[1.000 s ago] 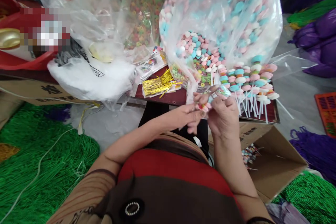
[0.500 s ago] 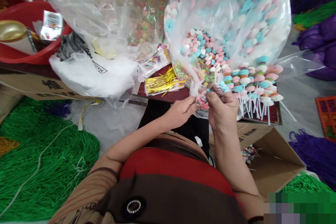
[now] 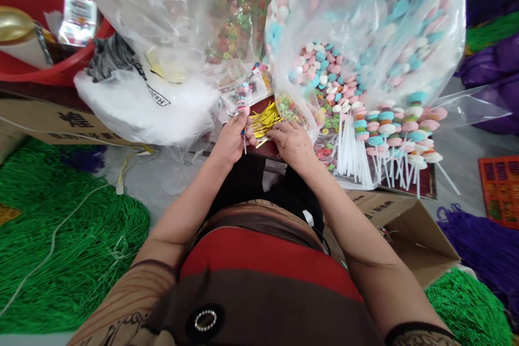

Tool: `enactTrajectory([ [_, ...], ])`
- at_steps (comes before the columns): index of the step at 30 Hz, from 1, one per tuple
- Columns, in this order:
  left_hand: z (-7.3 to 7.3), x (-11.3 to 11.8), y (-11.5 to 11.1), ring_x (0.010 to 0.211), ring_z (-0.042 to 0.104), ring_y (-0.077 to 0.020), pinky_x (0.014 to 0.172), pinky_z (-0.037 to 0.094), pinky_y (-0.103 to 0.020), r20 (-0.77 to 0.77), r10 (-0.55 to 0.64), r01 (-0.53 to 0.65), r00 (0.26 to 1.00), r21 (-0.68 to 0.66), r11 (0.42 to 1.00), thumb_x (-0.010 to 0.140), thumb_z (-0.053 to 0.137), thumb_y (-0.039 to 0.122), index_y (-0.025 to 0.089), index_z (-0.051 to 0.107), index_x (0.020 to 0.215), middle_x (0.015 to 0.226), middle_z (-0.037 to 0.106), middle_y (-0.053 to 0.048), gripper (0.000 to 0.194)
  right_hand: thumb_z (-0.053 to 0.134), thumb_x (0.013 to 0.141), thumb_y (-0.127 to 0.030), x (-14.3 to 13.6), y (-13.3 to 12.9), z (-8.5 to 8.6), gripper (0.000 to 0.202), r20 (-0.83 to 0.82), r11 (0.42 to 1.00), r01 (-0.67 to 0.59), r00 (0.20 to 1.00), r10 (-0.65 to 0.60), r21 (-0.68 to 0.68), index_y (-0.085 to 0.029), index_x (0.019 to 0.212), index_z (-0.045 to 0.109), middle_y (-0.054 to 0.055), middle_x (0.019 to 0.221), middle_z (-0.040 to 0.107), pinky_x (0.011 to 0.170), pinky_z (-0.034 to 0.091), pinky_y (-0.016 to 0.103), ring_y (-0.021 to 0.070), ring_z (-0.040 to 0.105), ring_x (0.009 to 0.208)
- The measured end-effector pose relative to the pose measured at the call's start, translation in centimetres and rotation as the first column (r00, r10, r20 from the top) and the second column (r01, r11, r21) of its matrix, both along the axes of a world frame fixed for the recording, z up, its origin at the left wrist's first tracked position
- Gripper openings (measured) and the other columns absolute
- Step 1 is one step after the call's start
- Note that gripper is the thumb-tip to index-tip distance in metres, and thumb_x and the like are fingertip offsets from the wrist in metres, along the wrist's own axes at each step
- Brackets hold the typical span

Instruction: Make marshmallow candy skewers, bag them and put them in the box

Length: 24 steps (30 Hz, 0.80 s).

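Note:
My left hand (image 3: 234, 139) is closed around a wrapped candy stick (image 3: 242, 98), held upright, its white stick poking out below the fingers. My right hand (image 3: 292, 143) reaches to the pile of gold twist ties (image 3: 265, 121), its fingertips pinched at the right end of the ties. How many ties are between those fingers is hidden. Under and behind the pile lie printed clear wrappers (image 3: 259, 86). To the right, a bundle of white sticks (image 3: 353, 154) lies beside several candy skewers (image 3: 389, 130) threaded with pink, white and blue candies.
Large clear bags hold ring candies (image 3: 235, 21) and pastel candies (image 3: 332, 70). A white plastic bag (image 3: 182, 113) and a red basin (image 3: 24, 73) stand left. Below the table edge an open cardboard box (image 3: 425, 243) sits on the right; green cords (image 3: 81, 243) cover the left floor.
Both hands have moved left, away from the candy bag. The wrapped candy stick is now upright in my left hand alone, and my right hand has come to the gold twist ties.

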<state>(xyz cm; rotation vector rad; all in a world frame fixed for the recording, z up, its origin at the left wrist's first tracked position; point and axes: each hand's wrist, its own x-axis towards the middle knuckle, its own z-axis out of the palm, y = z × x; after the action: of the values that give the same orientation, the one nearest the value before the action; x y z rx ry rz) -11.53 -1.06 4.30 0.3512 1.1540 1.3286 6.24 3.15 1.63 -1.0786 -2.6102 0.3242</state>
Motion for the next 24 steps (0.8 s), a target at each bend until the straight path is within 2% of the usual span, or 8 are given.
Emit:
enactTrajectory([
  [3, -0.3, 0.3, 0.1, 0.035, 0.046, -0.0056, 0.047, 0.049, -0.019, -0.012, -0.008, 0.007, 1.0, -0.032, 0.999, 0.091, 0.071, 0.057, 0.019, 0.05, 0.077, 0.047, 0.045, 0.011, 0.045, 0.053, 0.101, -0.021, -0.1, 0.4, -0.3, 0.027, 0.104, 0.997, -0.011, 0.995, 0.003, 0.079, -0.021, 0.101, 0.079, 0.013, 0.099, 0.073, 0.081, 0.043, 0.039, 0.0281, 0.059, 0.094],
  [6, -0.1, 0.4, 0.0, 0.036, 0.046, -0.005, 0.047, 0.049, -0.019, -0.033, -0.019, 0.018, 0.999, -0.036, 0.999, 0.09, 0.072, 0.057, 0.019, 0.052, 0.077, 0.048, 0.045, 0.011, 0.044, 0.049, 0.103, -0.022, 0.2, 0.9, -0.5, 0.029, 0.099, 0.995, -0.048, 0.994, 0.039, 0.09, -0.02, 0.093, 0.076, 0.013, 0.094, 0.07, 0.081, 0.041, 0.039, 0.0273, 0.055, 0.091],
  [9, -0.1, 0.3, -0.1, 0.036, 0.044, -0.0047, 0.045, 0.046, -0.018, -0.03, -0.019, 0.02, 0.999, 0.002, 1.0, 0.092, 0.071, 0.054, 0.019, 0.054, 0.081, 0.05, 0.046, 0.011, 0.04, 0.046, 0.103, -0.022, 0.4, 1.5, -0.8, 0.03, 0.018, 0.995, -0.088, 0.996, 0.088, 0.04, -0.019, 0.088, 0.072, 0.012, 0.091, 0.069, 0.084, 0.044, 0.039, 0.0265, 0.056, 0.09],
  [11, -0.2, 0.0, -0.1, 0.034, 0.039, -0.0032, 0.04, 0.038, -0.016, -0.016, -0.02, 0.02, 1.0, 0.026, 0.999, 0.094, 0.069, 0.052, 0.019, 0.055, 0.083, 0.05, 0.044, 0.011, 0.037, 0.047, 0.102, -0.023, 0.7, 1.7, -0.9, 0.027, -0.098, 0.995, -0.091, 0.991, 0.087, -0.031, -0.02, 0.085, 0.068, 0.011, 0.089, 0.069, 0.085, 0.046, 0.039, 0.0252, 0.057, 0.088],
  [14, -0.4, -0.1, -0.3, 0.033, 0.027, -0.0009, 0.036, 0.024, -0.014, -0.008, -0.004, 0.004, 1.0, 0.05, 0.999, 0.096, 0.067, 0.049, 0.019, 0.055, 0.084, 0.05, 0.04, 0.012, 0.034, 0.052, 0.097, -0.022, 1.2, 1.2, -0.2, 0.018, -0.323, 0.988, -0.006, 0.945, -0.045, -0.155, -0.021, 0.083, 0.064, 0.006, 0.084, 0.068, 0.08, 0.049, 0.036, 0.0214, 0.06, 0.081],
  [17, -0.4, 0.6, -0.6, 0.034, 0.023, -0.0005, 0.036, 0.017, -0.014, -0.038, -0.047, 0.049, 0.998, 0.059, 0.997, 0.097, 0.066, 0.043, 0.018, 0.056, 0.084, 0.051, 0.038, 0.012, 0.03, 0.056, 0.092, -0.024, 1.5, -0.2, 1.4, 0.011, -0.486, 0.958, 0.094, 0.846, -0.22, -0.27, -0.021, 0.084, 0.063, 0.002, 0.08, 0.068, 0.074, 0.048, 0.032, 0.0173, 0.06, 0.074],
  [20, 0.2, 2.3, -1.1, 0.036, 0.021, -0.0005, 0.037, 0.014, -0.014, -0.054, -0.148, 0.15, 0.988, 0.044, 0.988, 0.095, 0.067, 0.035, 0.019, 0.055, 0.085, 0.052, 0.034, 0.012, 0.022, 0.057, 0.088, -0.024, 1.1, -1.7, 3.0, 0.009, -0.528, 0.946, 0.111, 0.807, -0.265, -0.305, -0.021, 0.082, 0.064, 0.0, 0.077, 0.068, 0.071, 0.047, 0.03, 0.0154, 0.059, 0.071],
  [24, 1.5, 4.5, -1.7, 0.039, 0.023, -0.0018, 0.039, 0.014, -0.013, -0.05, -0.205, 0.207, 0.977, 0.029, 0.978, 0.09, 0.061, 0.021, 0.02, 0.045, 0.079, 0.054, 0.03, 0.012, 0.02, 0.055, 0.082, -0.019, 0.5, -2.5, 3.7, 0.01, -0.465, 0.952, 0.194, 0.838, -0.285, -0.235, -0.022, 0.075, 0.061, 0.0, 0.07, 0.066, 0.068, 0.046, 0.029, 0.016, 0.058, 0.067],
])
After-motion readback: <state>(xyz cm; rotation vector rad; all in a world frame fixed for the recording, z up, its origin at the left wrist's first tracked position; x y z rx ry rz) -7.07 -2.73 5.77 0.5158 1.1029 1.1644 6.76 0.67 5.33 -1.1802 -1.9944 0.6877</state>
